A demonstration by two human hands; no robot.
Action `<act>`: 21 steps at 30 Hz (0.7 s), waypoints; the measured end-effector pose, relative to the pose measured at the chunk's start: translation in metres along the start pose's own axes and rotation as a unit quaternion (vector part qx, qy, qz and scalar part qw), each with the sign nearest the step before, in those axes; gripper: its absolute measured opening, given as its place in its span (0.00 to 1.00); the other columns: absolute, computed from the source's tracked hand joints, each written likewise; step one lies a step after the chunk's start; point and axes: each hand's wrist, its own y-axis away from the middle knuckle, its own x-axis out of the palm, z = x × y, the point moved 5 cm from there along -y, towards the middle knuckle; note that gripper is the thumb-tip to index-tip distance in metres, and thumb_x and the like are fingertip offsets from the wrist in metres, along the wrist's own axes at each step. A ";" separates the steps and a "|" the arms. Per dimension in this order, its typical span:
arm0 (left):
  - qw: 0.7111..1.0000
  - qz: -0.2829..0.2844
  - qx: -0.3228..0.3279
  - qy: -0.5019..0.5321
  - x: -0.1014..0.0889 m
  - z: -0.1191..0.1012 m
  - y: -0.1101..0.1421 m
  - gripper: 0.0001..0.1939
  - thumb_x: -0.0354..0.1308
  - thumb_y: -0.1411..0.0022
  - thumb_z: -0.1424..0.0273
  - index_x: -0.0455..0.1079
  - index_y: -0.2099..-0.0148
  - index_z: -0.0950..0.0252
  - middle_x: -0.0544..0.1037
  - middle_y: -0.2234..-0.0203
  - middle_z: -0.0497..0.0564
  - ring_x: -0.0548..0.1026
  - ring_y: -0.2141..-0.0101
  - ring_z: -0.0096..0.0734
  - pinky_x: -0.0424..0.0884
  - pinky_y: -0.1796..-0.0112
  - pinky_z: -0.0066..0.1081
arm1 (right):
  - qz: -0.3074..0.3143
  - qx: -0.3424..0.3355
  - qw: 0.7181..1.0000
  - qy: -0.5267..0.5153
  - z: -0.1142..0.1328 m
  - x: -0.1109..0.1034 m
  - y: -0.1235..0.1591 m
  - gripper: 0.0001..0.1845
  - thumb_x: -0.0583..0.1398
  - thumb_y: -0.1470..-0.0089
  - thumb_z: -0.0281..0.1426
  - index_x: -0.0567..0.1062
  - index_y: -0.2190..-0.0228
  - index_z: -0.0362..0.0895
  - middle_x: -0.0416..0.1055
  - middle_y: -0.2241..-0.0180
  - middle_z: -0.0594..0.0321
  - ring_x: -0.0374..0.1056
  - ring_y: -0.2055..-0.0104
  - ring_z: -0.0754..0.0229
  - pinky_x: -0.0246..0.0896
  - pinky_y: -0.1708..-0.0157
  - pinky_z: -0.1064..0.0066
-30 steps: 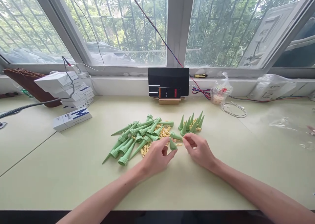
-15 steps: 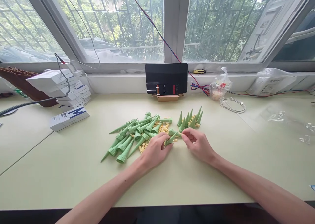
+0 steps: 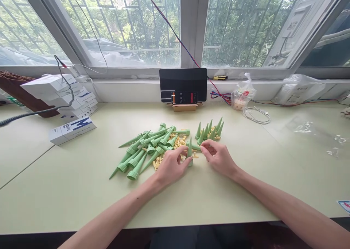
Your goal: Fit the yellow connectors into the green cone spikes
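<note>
My left hand (image 3: 173,165) has its thumb and fingers around a green watering spike (image 3: 190,150), which stands point up with its wide end at the table. My right hand (image 3: 218,156) is pinched just to the right; what lies between the fingertips, if anything, is too small to make out. Another green spike (image 3: 194,146) lies behind the held one, reaching toward the right fingertips. A small yellow valve piece (image 3: 195,156) is between the hands. To the left spreads a pile of loose green spikes (image 3: 140,165) and small yellow pieces (image 3: 179,141).
Several green spikes with yellow pieces (image 3: 210,130) stand upright behind my right hand. A phone (image 3: 184,97) leans on a black tablet (image 3: 183,81) at the back. White boxes (image 3: 72,129) are at left; a coiled cable (image 3: 256,115) and a plastic bag (image 3: 243,94) are at right.
The spike in my left hand has turned from a slant to upright. My right hand stays pinched in nearly the same place. The whole view has shifted slightly.
</note>
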 end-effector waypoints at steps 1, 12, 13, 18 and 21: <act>1.000 -0.004 -0.010 0.007 -0.001 -0.001 0.000 0.14 0.59 0.38 0.66 0.68 0.51 0.63 0.79 0.70 0.46 0.56 0.83 0.20 0.59 0.77 0.25 | 0.001 -0.001 1.000 0.001 0.000 0.000 0.000 0.10 0.57 0.39 0.37 0.71 0.68 0.43 0.68 0.75 0.64 0.63 0.78 0.64 0.62 0.79 0.72; 0.996 -0.011 -0.082 0.033 -0.007 -0.004 0.001 0.19 0.55 0.37 0.66 0.60 0.44 0.63 0.68 0.82 0.38 0.61 0.82 0.24 0.59 0.75 0.25 | 0.007 -0.014 1.000 0.018 -0.003 0.000 0.000 0.10 0.57 0.38 0.36 0.72 0.68 0.43 0.70 0.73 0.62 0.66 0.74 0.61 0.63 0.75 0.71; 0.996 -0.011 -0.081 0.029 -0.007 -0.004 0.001 0.17 0.55 0.36 0.66 0.61 0.46 0.62 0.68 0.82 0.39 0.61 0.81 0.25 0.59 0.75 0.25 | 0.008 -0.014 1.000 0.021 -0.003 0.000 0.000 0.10 0.57 0.38 0.36 0.72 0.68 0.43 0.70 0.73 0.62 0.66 0.74 0.61 0.63 0.75 0.71; 0.997 -0.020 -0.070 0.002 -0.008 -0.001 0.001 0.07 0.54 0.36 0.65 0.67 0.57 0.61 0.67 0.82 0.41 0.61 0.80 0.24 0.58 0.76 0.25 | 0.011 -0.016 0.999 0.026 -0.002 0.000 -0.001 0.11 0.57 0.38 0.37 0.72 0.68 0.43 0.71 0.73 0.62 0.67 0.73 0.61 0.64 0.74 0.71; 0.998 -0.034 -0.049 -0.016 -0.010 -0.001 0.000 0.05 0.53 0.36 0.67 0.68 0.63 0.62 0.67 0.81 0.42 0.60 0.81 0.24 0.57 0.76 0.25 | 0.014 -0.013 0.999 0.025 -0.002 0.001 -0.001 0.11 0.56 0.38 0.38 0.72 0.68 0.43 0.71 0.73 0.61 0.68 0.72 0.61 0.65 0.73 0.70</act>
